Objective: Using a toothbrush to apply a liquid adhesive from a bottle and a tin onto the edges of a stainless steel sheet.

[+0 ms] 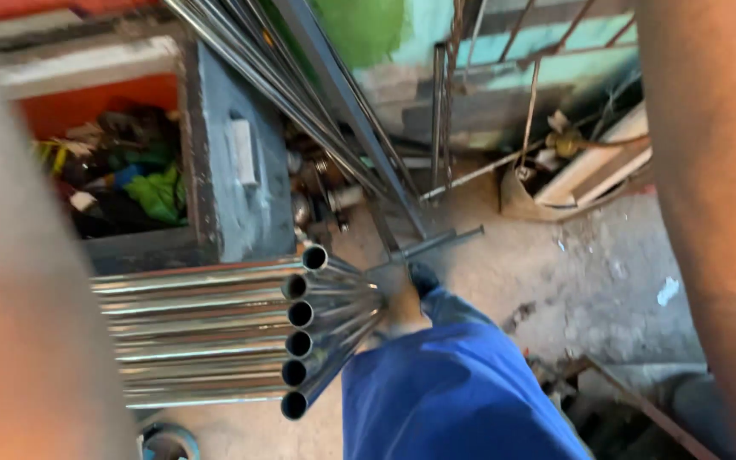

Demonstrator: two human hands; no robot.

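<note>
Several shiny steel tubes (pixel 206 328) lie side by side in a flat row at waist height, their open round ends (pixel 298 344) pointing right. My left forearm (pixel 19 281) fills the left edge as a blur and covers the tubes' left part. Along the right edge my right forearm (pixel 717 196) hangs down. Neither hand shows, so what holds the tubes is hidden. Below the tube ends are my blue trouser leg (pixel 453 383) and dark shoe (pixel 423 277).
Long steel bars (pixel 300 94) lean diagonally across the top. A grey metal cabinet (pixel 240 170) stands behind the tubes, with rags and clutter (pixel 129 179) to its left. A dark rod (pixel 436 243) lies on the dusty concrete floor (pixel 606 273). Boards and scrap (pixel 589 170) sit at the right.
</note>
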